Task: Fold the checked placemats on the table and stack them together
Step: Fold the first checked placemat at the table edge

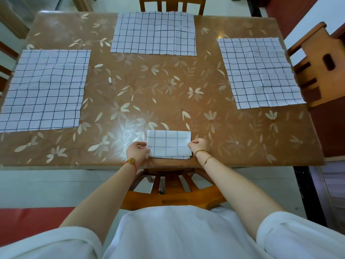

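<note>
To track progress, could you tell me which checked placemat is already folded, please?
The small placemat at the near table edge, held between the left hand and right hand, is a folded, layered rectangle; the other three lie spread flat.

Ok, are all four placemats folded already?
No, only the folded placemat between the left hand and right hand is done; three flat placemats lie open.

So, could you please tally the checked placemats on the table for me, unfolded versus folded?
Unfolded: 3 (left placemat, far placemat, right placemat)
Folded: 1 (folded placemat, at the near edge)
Total: 4
</note>
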Demonstrator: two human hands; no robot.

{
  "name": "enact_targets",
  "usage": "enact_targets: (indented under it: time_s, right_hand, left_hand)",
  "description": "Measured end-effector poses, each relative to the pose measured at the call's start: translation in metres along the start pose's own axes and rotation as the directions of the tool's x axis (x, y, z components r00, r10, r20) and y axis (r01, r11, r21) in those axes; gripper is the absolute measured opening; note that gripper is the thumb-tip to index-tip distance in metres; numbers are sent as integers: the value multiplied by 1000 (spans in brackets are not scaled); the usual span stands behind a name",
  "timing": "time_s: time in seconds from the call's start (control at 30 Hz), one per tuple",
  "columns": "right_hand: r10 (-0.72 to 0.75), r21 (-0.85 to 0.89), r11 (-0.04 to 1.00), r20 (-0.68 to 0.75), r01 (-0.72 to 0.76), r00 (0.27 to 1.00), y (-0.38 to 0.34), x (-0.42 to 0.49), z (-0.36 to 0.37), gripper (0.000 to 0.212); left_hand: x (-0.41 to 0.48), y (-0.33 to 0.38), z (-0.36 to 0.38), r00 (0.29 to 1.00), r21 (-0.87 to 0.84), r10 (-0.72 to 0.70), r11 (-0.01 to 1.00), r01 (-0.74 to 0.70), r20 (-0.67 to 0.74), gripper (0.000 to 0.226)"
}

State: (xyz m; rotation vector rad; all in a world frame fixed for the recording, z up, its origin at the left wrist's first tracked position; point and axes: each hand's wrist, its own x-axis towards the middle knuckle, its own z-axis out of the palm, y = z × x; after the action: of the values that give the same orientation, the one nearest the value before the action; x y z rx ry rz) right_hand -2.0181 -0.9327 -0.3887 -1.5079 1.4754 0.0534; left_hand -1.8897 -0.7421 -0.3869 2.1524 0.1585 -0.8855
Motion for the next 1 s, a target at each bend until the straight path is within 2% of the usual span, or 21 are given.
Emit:
enact_targets:
  time_s: [0.2, 0.33, 0.47, 0.6, 0.73, 0.9, 1.0]
  right_hand:
    - [57, 148, 987, 30, -61, 998, 3, -2, -8, 22]
    - [55, 261, 961, 126, -86, 991, 7, -7, -13, 33]
    - [61, 398, 907, 197, -137, 979, 8, -16, -19, 28]
    - [39, 468, 871, 235, -148, 971, 8, -25, -26, 26]
    - [-9, 508, 853, 242, -118, 970, 10, -29, -35, 25]
    - [-62, 485, 874, 173, -30, 983, 16, -35, -51, 29]
    - [-91, 464, 886, 150, 11, 984, 19, -45, -61, 23]
  left_hand:
    - [-8, -1, 1, 998, -27, -29, 999, 30, 53, 29]
    - [-12, -5, -2, 997, -91, -33, 995, 39, 66, 32]
    - [-22, -4, -5, 997, -92, 5, 996, 2, 79, 35]
    - [-34, -1, -7, 995, -168, 21, 986, -4, 95, 33]
    - [-49, 0, -9, 992, -247, 67, 968, -40, 103, 27]
    - [-68, 2, -8, 986, -240, 119, 967, -88, 117, 27]
    - [-79, 5, -10, 979, -237, 156, 964, -122, 129, 23]
